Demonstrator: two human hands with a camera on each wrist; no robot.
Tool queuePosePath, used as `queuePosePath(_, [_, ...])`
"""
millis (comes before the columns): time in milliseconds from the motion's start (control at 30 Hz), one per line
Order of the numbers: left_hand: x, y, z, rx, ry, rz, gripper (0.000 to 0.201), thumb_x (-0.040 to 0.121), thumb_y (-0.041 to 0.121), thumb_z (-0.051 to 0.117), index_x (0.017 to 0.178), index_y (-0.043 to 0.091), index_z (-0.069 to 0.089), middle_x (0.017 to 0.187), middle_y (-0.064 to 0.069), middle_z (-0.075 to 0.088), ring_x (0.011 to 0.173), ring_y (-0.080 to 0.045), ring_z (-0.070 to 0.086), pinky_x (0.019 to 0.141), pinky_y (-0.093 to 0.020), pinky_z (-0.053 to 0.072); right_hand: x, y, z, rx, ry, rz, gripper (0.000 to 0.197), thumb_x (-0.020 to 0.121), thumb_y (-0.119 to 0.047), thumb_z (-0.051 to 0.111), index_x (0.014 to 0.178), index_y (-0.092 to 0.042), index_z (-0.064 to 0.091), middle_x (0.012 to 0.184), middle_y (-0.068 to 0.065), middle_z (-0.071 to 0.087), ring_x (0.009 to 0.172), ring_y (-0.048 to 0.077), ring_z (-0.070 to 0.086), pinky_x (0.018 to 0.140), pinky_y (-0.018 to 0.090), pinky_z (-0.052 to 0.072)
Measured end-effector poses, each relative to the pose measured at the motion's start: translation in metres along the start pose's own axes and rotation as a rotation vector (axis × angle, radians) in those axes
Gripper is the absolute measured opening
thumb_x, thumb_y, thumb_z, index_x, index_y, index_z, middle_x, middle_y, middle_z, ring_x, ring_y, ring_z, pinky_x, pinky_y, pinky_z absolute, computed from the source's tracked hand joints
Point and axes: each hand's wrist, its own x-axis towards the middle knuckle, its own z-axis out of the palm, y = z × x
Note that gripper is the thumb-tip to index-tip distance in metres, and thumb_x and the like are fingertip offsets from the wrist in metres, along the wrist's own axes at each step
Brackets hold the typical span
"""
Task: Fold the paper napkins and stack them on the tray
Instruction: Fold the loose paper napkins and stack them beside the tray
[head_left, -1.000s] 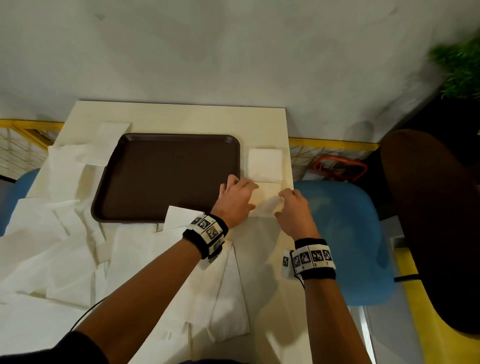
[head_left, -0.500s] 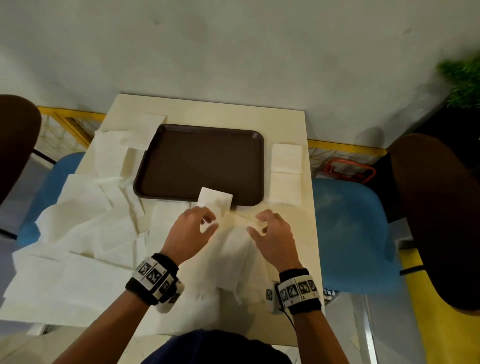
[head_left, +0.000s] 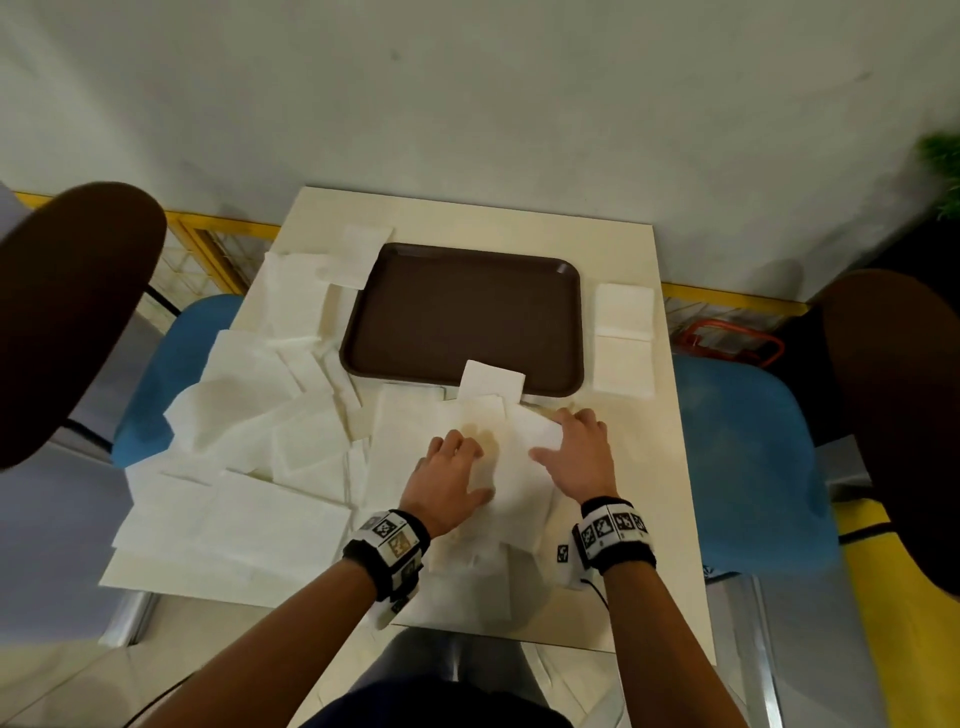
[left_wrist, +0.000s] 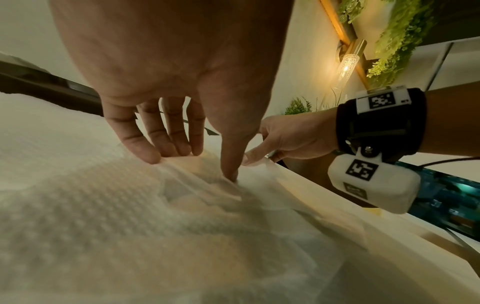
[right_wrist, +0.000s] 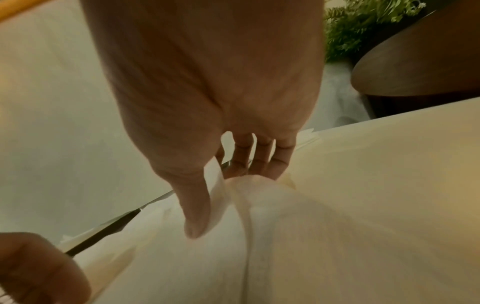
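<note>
Under flat left hand (head_left: 451, 480) fingers, white embossed napkin (head_left: 511, 457), edge pinched by right hand (head_left: 579, 454).

napkins (head_left: 270, 499): white, seemingly dot-embossed | tray (head_left: 467, 306): dark brown | table (head_left: 670, 467): cream | chair seats (head_left: 748, 452): blue

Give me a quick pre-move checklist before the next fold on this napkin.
1. Left hand pressing the napkin flat with straight fingers: ok.
2. Right hand pinching the napkin's lifted edge between thumb and fingers: ok.
3. Only one sheet pinched: cannot tell.
4. Tray floor free for stacking: ok, though a small folded napkin overlaps its near rim.
5. Folded napkins stacked on the tray: not ok, they lie on the table beside it.
</note>
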Motion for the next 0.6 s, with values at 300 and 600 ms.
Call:
queuePosePath(300, [0.003,0.000,-0.009,-0.174,0.020,-0.023,0.078,0.093,0.059,0.073,0.152,0.021,0.041,0.146,0.000,0.047,0.130,-0.022,0.049,0.112,-0.042,0.050,-0.034,-0.008,-0.013,0.265,0.169,-0.234,0.018,0.097,-0.038,0.078,0.109,-0.029,0.069,0.112,-0.015,0.063,0.107,0.015,0.055,0.096,0.037,0.045])
queuePosePath(600, [-0.011,0.024,-0.060,-0.633,0.170,0.127,0.035,0.099,0.031,0.075,0.071,0.026,0.055,0.069,0.022,0.059,0.067,0.001,0.057,0.069,-0.012,0.042,-0.052,-0.040,-0.074,0.719,0.212,-0.303,0.012,0.102,-0.034,0.075,0.105,-0.027,0.066,0.094,-0.013,0.076,0.087,0.008,0.073,0.073,0.025,0.058])
